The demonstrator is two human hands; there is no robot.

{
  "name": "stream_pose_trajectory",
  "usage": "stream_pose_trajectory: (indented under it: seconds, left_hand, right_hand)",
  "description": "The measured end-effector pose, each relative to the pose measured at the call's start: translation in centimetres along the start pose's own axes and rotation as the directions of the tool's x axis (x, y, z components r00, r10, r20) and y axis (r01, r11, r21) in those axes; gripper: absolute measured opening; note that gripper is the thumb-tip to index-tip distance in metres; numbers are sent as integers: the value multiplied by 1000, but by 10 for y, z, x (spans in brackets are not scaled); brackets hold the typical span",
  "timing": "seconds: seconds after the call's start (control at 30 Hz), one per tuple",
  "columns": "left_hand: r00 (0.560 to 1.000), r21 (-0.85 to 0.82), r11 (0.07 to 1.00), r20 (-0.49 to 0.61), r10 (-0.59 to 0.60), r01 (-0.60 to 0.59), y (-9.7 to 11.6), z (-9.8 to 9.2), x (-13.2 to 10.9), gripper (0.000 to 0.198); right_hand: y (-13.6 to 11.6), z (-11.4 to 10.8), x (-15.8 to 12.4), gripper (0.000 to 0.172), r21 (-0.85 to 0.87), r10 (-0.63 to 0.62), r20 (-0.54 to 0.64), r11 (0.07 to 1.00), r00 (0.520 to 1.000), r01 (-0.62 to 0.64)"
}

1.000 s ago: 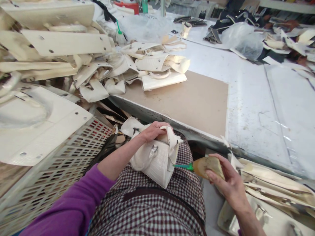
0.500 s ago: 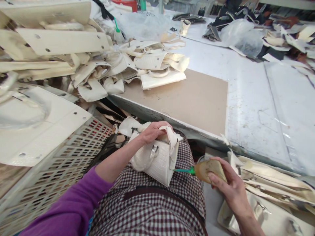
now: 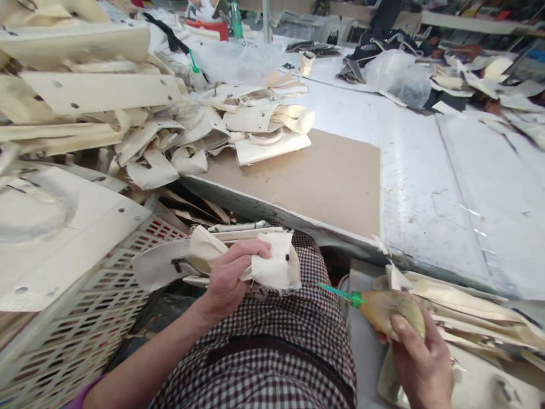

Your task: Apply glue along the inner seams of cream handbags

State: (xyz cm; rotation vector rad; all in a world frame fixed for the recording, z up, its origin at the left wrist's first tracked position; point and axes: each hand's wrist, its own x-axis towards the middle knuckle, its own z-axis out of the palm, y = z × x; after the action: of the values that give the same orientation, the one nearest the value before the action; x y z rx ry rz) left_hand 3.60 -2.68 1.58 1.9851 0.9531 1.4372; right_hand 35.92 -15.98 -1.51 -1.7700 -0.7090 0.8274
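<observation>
My left hand [image 3: 233, 271] grips a small cream handbag [image 3: 276, 261] over my lap, its fingers closed on the top edge. The bag's frayed inner lining and a dark stud face up, and a pale flap sticks out to the left. In my right hand [image 3: 419, 346] is a yellowish glue bottle [image 3: 389, 312], lying sideways with its thin green nozzle pointing left. The nozzle tip is a short gap away from the bag. A checked apron [image 3: 272, 363] covers my lap beneath both.
Cream bag pieces are heaped [image 3: 102, 91] on the left. A white plastic crate [image 3: 97, 295] stands below them. A brown board [image 3: 306, 176] lies on the white table [image 3: 426, 187] ahead. More cream bags [image 3: 477, 363] lie at lower right, and a clear plastic bag [image 3: 395, 74] sits farther back.
My left hand has turned the handbag, so its lining now faces up instead of its textured side. My right hand has drawn the glue bottle right, and the nozzle has left the bag.
</observation>
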Motion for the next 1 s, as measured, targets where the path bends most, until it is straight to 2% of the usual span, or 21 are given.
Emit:
stream_pose_trajectory:
  seconds: [0.07, 0.13, 0.3, 0.4, 0.53, 0.77, 0.9, 1.0]
  left_hand:
    - [992, -40, 992, -35, -122, 120, 4, 2, -12, 21]
    - [979, -78, 976, -12, -204, 203, 9, 1, -19, 22]
    - [922, -203, 899, 111, -372, 387, 22, -2, -30, 25]
    - [898, -234, 869, 173, -404, 436, 23, 1, -37, 20]
    - [849, -278, 802, 187, -495, 529, 22, 2, -39, 21]
    - [846, -270, 802, 191, -498, 533, 20, -4, -27, 23]
    - [839, -287, 789, 180, -513, 544, 22, -3, -29, 22]
    - [828, -315, 767, 169, -535, 559, 23, -3, -32, 26]
  right_hand:
    - [-5, 6, -4, 58, -41, 56, -9, 998, 998, -57]
    - [-7, 12, -5, 61, -25, 79, 29, 997, 996, -78]
    - [2, 22, 9, 62, -6, -18, 124, 1000, 992, 19]
    - [6, 27, 20, 61, -2, -58, 203, 998, 978, 60]
    - [5, 34, 30, 57, -49, -126, 253, 989, 959, 143]
    - [2, 49, 41, 57, -102, -141, 248, 980, 959, 171]
    - [4, 44, 39, 58, -142, -124, 209, 978, 970, 156]
    - [6, 37, 34, 59, -112, -87, 184, 988, 979, 108]
